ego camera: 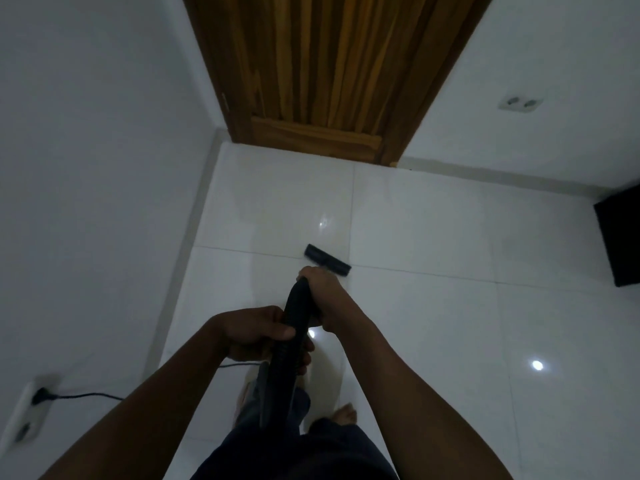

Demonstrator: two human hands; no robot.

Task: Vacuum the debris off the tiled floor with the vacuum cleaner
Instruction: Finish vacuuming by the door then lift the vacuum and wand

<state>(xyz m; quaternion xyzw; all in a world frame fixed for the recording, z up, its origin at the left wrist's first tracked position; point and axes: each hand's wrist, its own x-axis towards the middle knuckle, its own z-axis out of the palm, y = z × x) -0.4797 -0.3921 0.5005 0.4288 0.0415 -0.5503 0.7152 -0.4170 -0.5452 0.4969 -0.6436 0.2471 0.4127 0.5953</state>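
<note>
**Vacuuming a glossy white tile floor in a dim corner by the door**

Both hands are wrapped around the black vacuum hose [298, 320]. The right hand [320, 284] grips it further out, and the left hand [256, 332] holds it closer to the body with the thumb laid over the top. The floor head [327, 259] is just past the right hand at 12 o'clock. It sits flat on the tiled floor [450, 258], right across a grout line and turned a bit diagonal.

The tiles are big, white and shiny, with little ceiling-light reflections at 3 and 4 o'clock. It's too dark to pick out any debris.

Room-wise, there's a wooden door [322, 71] at 12 o'clock, shut, with plain white walls on either side meeting the floor. A double wall socket [520, 103] is on the wall at 2 o'clock. At 8 o'clock there's another socket strip [26, 414] with a black plug [43, 394] in it, and its cable [90, 395] trails across towards the person. A dark boxy thing [620, 237] sits on the floor at 3 o'clock, cut off by the edge. A bare foot [343, 415] is on the tile at 6 o'clock.
</note>
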